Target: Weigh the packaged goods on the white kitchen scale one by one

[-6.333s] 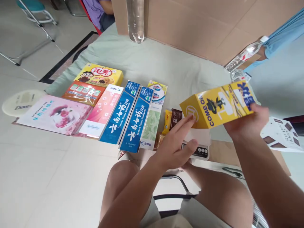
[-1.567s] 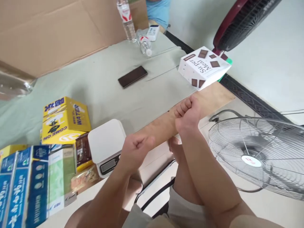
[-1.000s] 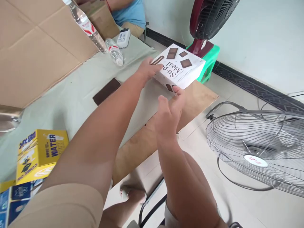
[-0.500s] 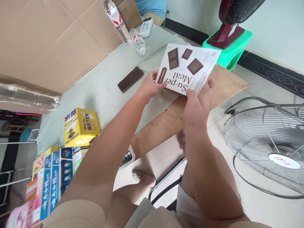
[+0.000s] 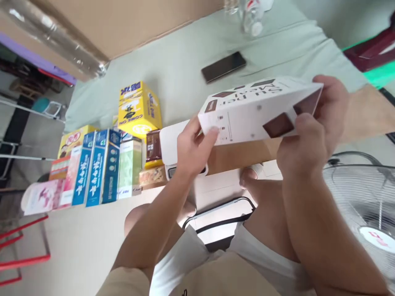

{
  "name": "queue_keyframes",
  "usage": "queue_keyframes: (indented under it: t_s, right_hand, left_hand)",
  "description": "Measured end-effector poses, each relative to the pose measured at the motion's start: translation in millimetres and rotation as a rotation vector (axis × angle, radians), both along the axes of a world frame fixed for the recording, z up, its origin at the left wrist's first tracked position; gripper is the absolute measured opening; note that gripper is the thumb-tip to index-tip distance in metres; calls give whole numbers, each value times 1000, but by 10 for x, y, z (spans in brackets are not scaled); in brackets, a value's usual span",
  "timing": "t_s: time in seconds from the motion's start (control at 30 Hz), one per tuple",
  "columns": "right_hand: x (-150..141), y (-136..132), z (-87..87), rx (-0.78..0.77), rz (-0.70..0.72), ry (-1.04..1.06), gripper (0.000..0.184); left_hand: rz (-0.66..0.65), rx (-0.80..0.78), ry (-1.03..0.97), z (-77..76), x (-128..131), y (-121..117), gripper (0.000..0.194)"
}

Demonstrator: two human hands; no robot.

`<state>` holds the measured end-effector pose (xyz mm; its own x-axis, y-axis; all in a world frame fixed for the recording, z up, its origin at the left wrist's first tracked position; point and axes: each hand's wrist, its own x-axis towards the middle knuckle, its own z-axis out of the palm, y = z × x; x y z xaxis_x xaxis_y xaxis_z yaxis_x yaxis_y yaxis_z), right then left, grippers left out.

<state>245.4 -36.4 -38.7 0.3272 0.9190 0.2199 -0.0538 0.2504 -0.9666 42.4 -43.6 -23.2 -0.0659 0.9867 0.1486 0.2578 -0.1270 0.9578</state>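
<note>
Clearly, in the head view, the left hand [image 5: 194,149] pinches one end of a white cardboard box [image 5: 243,125] with brown squares printed on it, thumb on the near side. The right hand [image 5: 311,133] grips the other end, its fingers bent around the corner. Both grips are closed to the box's thickness, and the box is tilted above the table's near edge. Its contents cannot be seen. On the pale green cloth [image 5: 175,82], a yellow printed carton [image 5: 138,109] stands behind a brown glossy packet [image 5: 153,147], near long blue cardboard toothpaste boxes [image 5: 97,172].
</note>
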Motion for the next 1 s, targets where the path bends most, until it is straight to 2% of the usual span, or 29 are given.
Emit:
queue_keyframes:
  t_s: [0.07, 0.17, 0.3, 0.37, 0.43, 0.53, 0.6, 0.73, 0.83, 1.0]
  right_hand:
    - [-252, -50, -5, 80, 97, 104, 39]
    - [-632, -98, -98, 15, 280, 178, 36]
    - [-987, -87, -264, -33, 413, 134, 33]
    - [-1083, -41, -316, -12, 419, 104, 34]
    - [-1146, 16, -337, 13, 362, 121, 33]
    - [-1202, 88, -336, -27, 221, 203, 22]
    - [-1217, 113, -337, -110, 194, 207, 19]
    - [-1200, 127, -366, -246, 273, 185, 37]
    - [-1171, 117, -386, -294, 328, 180, 52]
    - [-1180, 73, -394, -292, 397, 125, 57]
  left_hand:
    - [94, 110, -28, -11, -298, -337, 38]
    - [223, 252, -34, -61, -646, -623, 49]
    - [351, 317, -96, -227, -991, -675, 36]
    - [357, 320, -84, -344, -1124, -653, 30]
    - [327, 340, -41, -463, -1234, -648, 28]
    - [331, 358, 8, -605, -1357, -686, 36]
    - [353, 314, 9, -657, -1408, -726, 42]
    - [296, 225, 20, -643, -1437, -770, 46]
    - [252, 254, 62, -574, -1422, -759, 44]
    - [260, 263, 63, -517, -1409, -728, 41]
